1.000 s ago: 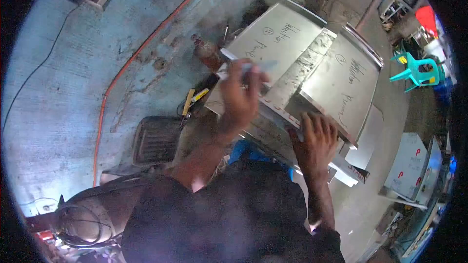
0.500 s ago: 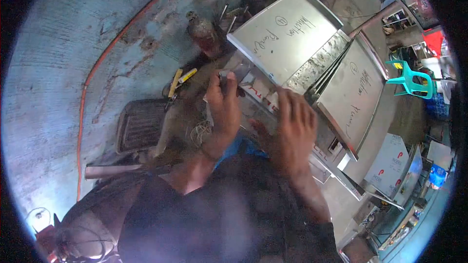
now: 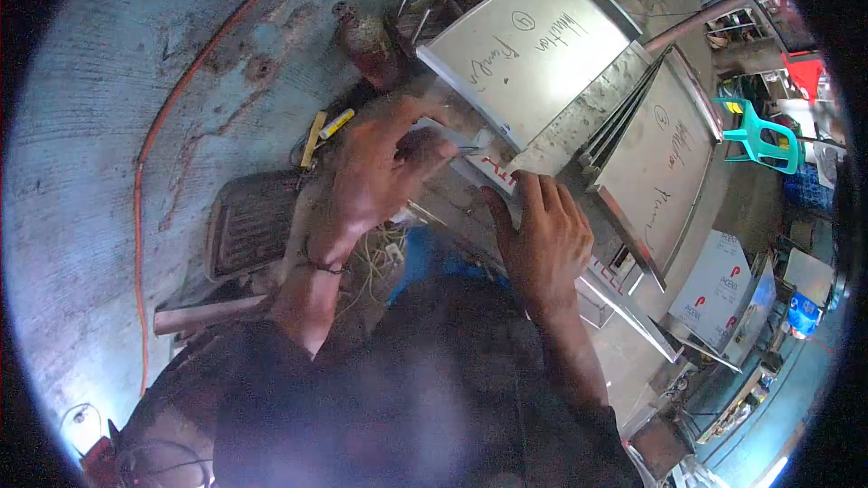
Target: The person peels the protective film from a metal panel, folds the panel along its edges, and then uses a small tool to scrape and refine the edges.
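Note:
Two shiny metal panels with handwriting lie side by side, the left panel (image 3: 533, 54) and the right panel (image 3: 655, 163), with a scuffed metal strip (image 3: 588, 113) between them. My left hand (image 3: 380, 172) is at the near corner of the left panel, its fingers pinched on a thin pen-like object (image 3: 468, 152) that is mostly hidden. My right hand (image 3: 542, 235) lies flat, fingers apart, on the near edge of the stacked sheets beside red lettering (image 3: 495, 172).
A rusty bottle (image 3: 366, 41) and yellow-handled tools (image 3: 316, 136) lie by the blue-grey wall, where an orange cable (image 3: 145, 154) runs. A dark grille (image 3: 249, 235) sits lower left. White boxes (image 3: 714, 294) and a teal chair (image 3: 759, 140) stand at the right.
My left hand came off the left panel's face down to its near corner. My right hand lifted from the right panel's edge and set down flat nearer the middle. The view tilted.

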Action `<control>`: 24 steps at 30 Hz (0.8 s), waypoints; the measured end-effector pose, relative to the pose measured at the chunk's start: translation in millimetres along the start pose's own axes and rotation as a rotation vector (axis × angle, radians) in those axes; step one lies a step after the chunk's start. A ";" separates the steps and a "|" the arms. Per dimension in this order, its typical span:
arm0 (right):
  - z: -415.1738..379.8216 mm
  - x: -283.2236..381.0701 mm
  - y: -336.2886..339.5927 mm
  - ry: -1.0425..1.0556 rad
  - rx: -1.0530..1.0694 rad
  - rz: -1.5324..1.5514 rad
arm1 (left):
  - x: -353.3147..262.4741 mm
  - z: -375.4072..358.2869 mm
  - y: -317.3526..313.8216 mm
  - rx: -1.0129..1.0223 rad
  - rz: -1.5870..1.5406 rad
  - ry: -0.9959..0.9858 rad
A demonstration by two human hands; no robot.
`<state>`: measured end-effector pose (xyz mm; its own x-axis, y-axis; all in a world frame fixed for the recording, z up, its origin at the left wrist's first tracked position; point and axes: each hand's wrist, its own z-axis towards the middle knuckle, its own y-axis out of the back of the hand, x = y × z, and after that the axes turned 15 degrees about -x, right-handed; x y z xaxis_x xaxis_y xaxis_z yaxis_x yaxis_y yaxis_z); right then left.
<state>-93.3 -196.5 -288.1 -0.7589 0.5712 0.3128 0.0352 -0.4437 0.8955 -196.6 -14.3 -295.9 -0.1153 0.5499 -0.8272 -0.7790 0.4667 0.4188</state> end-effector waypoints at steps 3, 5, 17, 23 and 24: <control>-1.5 -0.4 -0.7 0.012 0.000 -0.010 | 3.5 8.4 -0.7 0.066 0.041 -0.065; -1.2 -0.9 -1.9 0.032 -0.092 0.008 | 1.4 12.6 -2.5 0.101 0.098 -0.123; -2.6 -2.3 4.2 0.021 -0.033 0.042 | -16.0 20.6 0.2 0.193 0.174 -0.307; -5.1 -5.5 -0.6 0.037 -0.042 0.013 | 0.6 22.5 11.5 0.224 0.147 -0.270; -4.9 -5.5 -0.1 0.038 -0.041 0.014 | 1.8 25.0 13.1 0.247 0.126 -0.331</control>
<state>-92.3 -202.9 -291.5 -0.7826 0.5386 0.3120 0.0196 -0.4797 0.8772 -191.6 10.2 -282.6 0.0356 0.7869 -0.6160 -0.5958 0.5116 0.6191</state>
